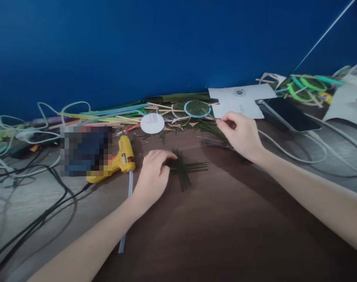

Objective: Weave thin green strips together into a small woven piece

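Note:
Thin green strips [183, 172], grass-like, lie crossed over and under each other on the dark table. My left hand [153, 170] is at their left edge, fingers curled, with index finger and thumb closed on the strip ends. Higher up and to the right, my right hand [240, 131] is raised with thumb and index finger pinched together. A thin, dark green strip seems to stick out leftward from that pinch; its other end is hard to make out against the pile of loose green strips [209, 127] behind. Dark-handled scissors [216, 144] lie beneath the right hand, partly hidden by it.
A yellow glue gun [125, 154] with a clear glue stick lies left of my left hand. Behind are a round white label [152, 123], a blue-rimmed green disc [197, 109] and white card [240, 102]. A phone [290, 113] stands right; cables [49, 211] run left.

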The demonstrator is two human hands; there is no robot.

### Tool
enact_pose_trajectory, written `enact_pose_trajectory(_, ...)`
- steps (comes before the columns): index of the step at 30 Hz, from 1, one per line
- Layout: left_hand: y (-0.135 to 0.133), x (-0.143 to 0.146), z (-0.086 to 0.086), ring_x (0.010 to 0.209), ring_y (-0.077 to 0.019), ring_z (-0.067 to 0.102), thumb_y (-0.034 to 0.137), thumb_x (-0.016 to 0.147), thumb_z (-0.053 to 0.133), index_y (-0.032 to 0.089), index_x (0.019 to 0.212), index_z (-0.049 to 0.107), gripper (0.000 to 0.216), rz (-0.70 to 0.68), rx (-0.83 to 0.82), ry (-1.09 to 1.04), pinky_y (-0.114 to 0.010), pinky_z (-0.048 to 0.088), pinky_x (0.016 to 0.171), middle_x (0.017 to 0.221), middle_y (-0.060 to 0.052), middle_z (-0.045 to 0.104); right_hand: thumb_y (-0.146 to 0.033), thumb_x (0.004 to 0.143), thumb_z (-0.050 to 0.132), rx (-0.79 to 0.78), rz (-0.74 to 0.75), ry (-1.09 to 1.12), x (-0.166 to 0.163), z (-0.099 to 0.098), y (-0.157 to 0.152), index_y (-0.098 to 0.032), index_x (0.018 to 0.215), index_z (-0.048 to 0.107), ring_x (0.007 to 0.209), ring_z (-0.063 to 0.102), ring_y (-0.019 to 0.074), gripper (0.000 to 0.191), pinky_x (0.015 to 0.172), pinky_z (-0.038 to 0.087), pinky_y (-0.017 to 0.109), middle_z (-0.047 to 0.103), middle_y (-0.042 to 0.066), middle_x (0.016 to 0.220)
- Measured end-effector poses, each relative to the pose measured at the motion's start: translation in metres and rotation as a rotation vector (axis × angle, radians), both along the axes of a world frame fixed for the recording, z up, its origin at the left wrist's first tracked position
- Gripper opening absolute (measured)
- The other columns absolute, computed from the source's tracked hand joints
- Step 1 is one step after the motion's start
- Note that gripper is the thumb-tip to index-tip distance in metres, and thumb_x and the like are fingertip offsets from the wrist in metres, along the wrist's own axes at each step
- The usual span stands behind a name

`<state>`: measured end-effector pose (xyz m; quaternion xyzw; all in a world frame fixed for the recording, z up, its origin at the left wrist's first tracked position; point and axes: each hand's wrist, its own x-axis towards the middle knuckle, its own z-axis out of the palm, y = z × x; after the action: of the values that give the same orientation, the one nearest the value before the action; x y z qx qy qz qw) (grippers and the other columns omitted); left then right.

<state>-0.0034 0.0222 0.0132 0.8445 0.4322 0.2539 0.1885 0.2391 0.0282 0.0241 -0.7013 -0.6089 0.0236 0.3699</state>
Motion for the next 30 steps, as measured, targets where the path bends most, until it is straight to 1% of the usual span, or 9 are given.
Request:
enact_pose_trajectory(3,0.000,0.000,0.000,0.096,-0.0197,0.051,0.001,0.067,0.035,0.017,0.087,0.058,0.034,0.030,-0.020,-0.011,-0.039,0.040,0.090,0.091,-0.003,0.062,-0.031,0.079,0.048,-0.020,-0.019,0.075,0.001,0.002,0.000,-0.023,0.060,0.045,0.063,0.050,0.0191,0.021,0.059,0.034,0.032,0.055,0.003,0.061)
enact_pose_trajectory(7,0.000,0.000,0.000,0.095,-0.0200,0.051,0.000,0.067,0.035,0.018,0.088,0.057,0.035,0.046,-0.016,-0.018,-0.040,0.040,0.090,0.091,-0.003,0.061,-0.029,0.079,0.047,0.020,-0.031,0.207,0.003,0.003,0.001,-0.023,0.059,0.046,0.059,0.048,0.0167,0.021,0.058,0.034,0.031,0.052,0.002,0.059)
enact_pose_trajectory(9,0.000,0.000,-0.001,0.094,-0.0202,0.052,0.000,0.067,0.035,0.018,0.088,0.057,0.035,0.055,-0.012,-0.025,-0.040,0.041,0.089,0.090,-0.003,0.061,-0.031,0.081,0.047,-0.004,0.024,0.272,-0.001,0.003,-0.001,-0.022,0.061,0.048,0.057,0.047,0.0154,0.021,0.055,0.033,0.030,0.052,0.001,0.058)
enact_pose_trajectory(11,0.000,-0.001,-0.002,0.093,-0.0199,0.052,0.000,0.068,0.035,0.018,0.089,0.057,0.035,0.063,-0.027,-0.046,-0.040,0.042,0.088,0.090,-0.003,0.061,-0.033,0.081,0.048,-0.055,0.112,0.321,-0.008,0.002,-0.005,-0.021,0.064,0.052,0.054,0.045,0.0138,0.022,0.053,0.032,0.028,0.053,0.001,0.057)
enact_pose_trajectory(14,0.002,-0.002,-0.004,0.095,-0.0182,0.055,0.001,0.073,0.037,0.019,0.093,0.055,0.033,0.063,-0.091,-0.128,-0.038,0.043,0.088,0.094,-0.002,0.062,-0.034,0.082,0.050,-0.075,0.254,0.329,-0.022,0.002,-0.014,-0.018,0.068,0.056,0.054,0.045,0.0118,0.022,0.053,0.032,0.026,0.054,0.000,0.059)
enact_pose_trajectory(16,0.002,-0.002,-0.005,0.095,-0.0166,0.057,0.005,0.079,0.038,0.019,0.096,0.053,0.027,0.050,-0.138,-0.205,-0.036,0.044,0.089,0.095,-0.002,0.063,-0.034,0.083,0.050,-0.151,0.342,0.314,-0.030,0.003,-0.020,-0.017,0.068,0.058,0.054,0.046,0.0110,0.024,0.053,0.032,0.026,0.055,-0.001,0.058)
enact_pose_trajectory(19,0.001,-0.002,-0.004,0.093,-0.0157,0.059,0.014,0.086,0.040,0.019,0.096,0.052,0.017,0.015,-0.178,-0.275,-0.034,0.045,0.087,0.093,-0.002,0.065,-0.036,0.083,0.050,-0.237,0.434,0.354,-0.038,0.004,-0.026,-0.017,0.071,0.061,0.054,0.049,0.0113,0.025,0.054,0.035,0.025,0.056,-0.001,0.057)
enact_pose_trajectory(24,-0.001,-0.001,0.001,0.091,-0.0169,0.061,0.024,0.087,0.046,0.019,0.093,0.058,0.015,-0.010,-0.172,-0.283,-0.033,0.047,0.085,0.093,-0.003,0.066,-0.034,0.082,0.052,-0.349,0.541,0.420,-0.047,0.004,-0.031,-0.018,0.067,0.062,0.065,0.058,0.0137,0.023,0.064,0.041,0.027,0.065,0.001,0.067)
enact_pose_trajectory(30,-0.001,0.000,0.001,0.086,-0.0171,0.061,0.031,0.082,0.054,0.020,0.090,0.060,0.015,-0.012,-0.212,-0.312,-0.032,0.049,0.080,0.090,-0.002,0.066,-0.031,0.079,0.058,-0.378,0.616,0.289,-0.055,0.001,-0.033,-0.021,0.070,0.066,0.073,0.055,0.0157,0.016,0.069,0.039,0.029,0.062,0.000,0.068)
